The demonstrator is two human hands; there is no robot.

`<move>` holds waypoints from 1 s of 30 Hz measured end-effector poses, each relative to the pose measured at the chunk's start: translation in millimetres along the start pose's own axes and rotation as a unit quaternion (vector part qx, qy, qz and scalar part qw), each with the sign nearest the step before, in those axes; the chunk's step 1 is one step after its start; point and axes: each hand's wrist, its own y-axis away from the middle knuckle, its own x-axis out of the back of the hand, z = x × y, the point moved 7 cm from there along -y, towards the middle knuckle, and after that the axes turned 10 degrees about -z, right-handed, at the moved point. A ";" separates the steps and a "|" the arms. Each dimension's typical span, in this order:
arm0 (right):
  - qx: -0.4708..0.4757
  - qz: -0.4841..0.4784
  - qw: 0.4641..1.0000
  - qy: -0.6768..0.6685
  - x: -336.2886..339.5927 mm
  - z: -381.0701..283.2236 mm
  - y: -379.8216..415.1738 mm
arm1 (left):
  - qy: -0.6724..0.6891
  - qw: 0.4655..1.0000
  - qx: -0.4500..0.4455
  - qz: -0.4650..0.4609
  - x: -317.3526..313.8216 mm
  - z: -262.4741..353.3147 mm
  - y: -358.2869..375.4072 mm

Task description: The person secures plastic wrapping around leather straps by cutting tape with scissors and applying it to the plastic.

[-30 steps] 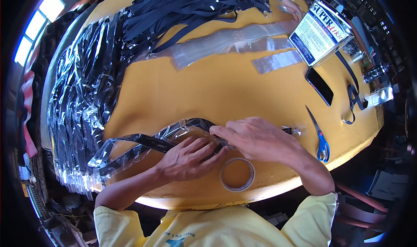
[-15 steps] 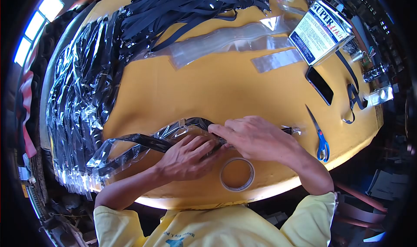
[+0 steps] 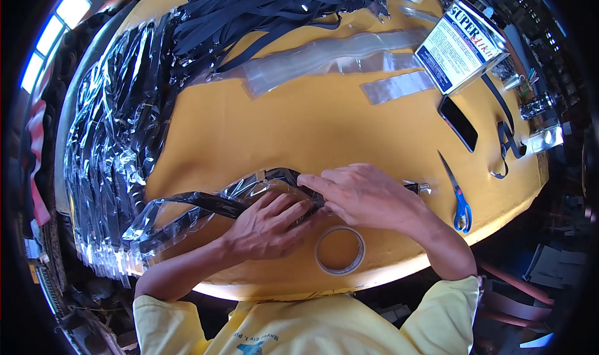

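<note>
Bright, even light across the yellow table (image 3: 324, 130). Blown-out windows (image 3: 53, 33) at upper left. Strong glare on the bagged straps (image 3: 112, 142). Heavy fisheye bending and dark vignette at the edges. Centre sharp; right-hand clutter dim, murky.

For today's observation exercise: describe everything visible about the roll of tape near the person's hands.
The roll of tape is a thin ring, clear or pale, with an open middle showing the yellow table through it. It lies flat near the table's front edge, just below the right hand and beside the left hand. Neither visibly grips it.
</note>
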 end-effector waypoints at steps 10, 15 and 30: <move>-0.017 -0.018 1.000 -0.020 1.4 6.3 -5.3 | 0.016 1.000 -0.008 0.000 4.0 0.1 -2.1; -0.042 -0.025 0.998 -0.040 1.8 10.7 -9.0 | 0.008 1.000 -0.006 -0.017 6.9 1.9 -3.8; -0.104 -0.079 0.983 -0.125 10.7 61.7 -28.7 | -0.008 1.000 -0.010 -0.014 11.2 6.2 -5.7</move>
